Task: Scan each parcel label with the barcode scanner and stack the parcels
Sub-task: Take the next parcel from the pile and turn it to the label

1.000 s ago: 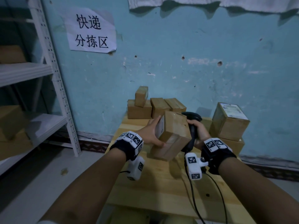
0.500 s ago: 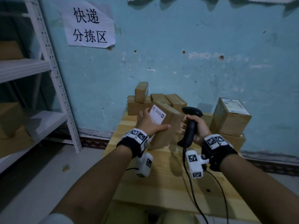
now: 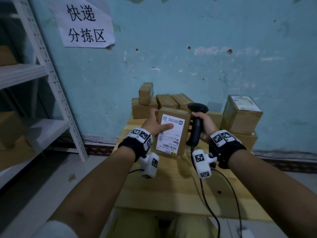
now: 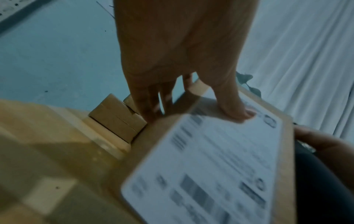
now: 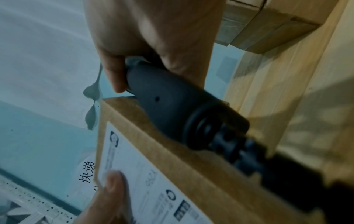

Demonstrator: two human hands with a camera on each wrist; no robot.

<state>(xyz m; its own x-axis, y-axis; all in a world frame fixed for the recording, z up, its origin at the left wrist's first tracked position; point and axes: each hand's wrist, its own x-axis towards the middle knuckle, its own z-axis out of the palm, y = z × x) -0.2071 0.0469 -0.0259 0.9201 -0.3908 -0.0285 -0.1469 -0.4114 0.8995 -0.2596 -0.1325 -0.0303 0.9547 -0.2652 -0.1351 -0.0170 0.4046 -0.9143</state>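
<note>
A brown cardboard parcel point(image 3: 181, 133) stands upright over the wooden table point(image 3: 171, 191), its white shipping label point(image 3: 171, 136) facing me. My left hand point(image 3: 154, 125) grips its left side, thumb across the label point(image 4: 220, 163), fingers behind. My right hand point(image 3: 205, 124) grips the handle of a black corded barcode scanner point(image 3: 196, 124), held upright just right of the parcel point(image 5: 172, 159); the scanner point(image 5: 172, 104) touches or nearly touches the parcel's edge. The scanner's head points to the right rear.
Several small brown parcels point(image 3: 164, 102) lie against the blue wall at the table's back. Two larger boxes point(image 3: 241, 114) are stacked at the back right. A white metal shelf rack point(image 3: 51, 74) with boxes stands to the left. The scanner cable point(image 3: 209, 203) trails over the table's front.
My left hand has turned the parcel so its label now faces me squarely and stands upright. The scanner has stayed upright beside it in my right hand.
</note>
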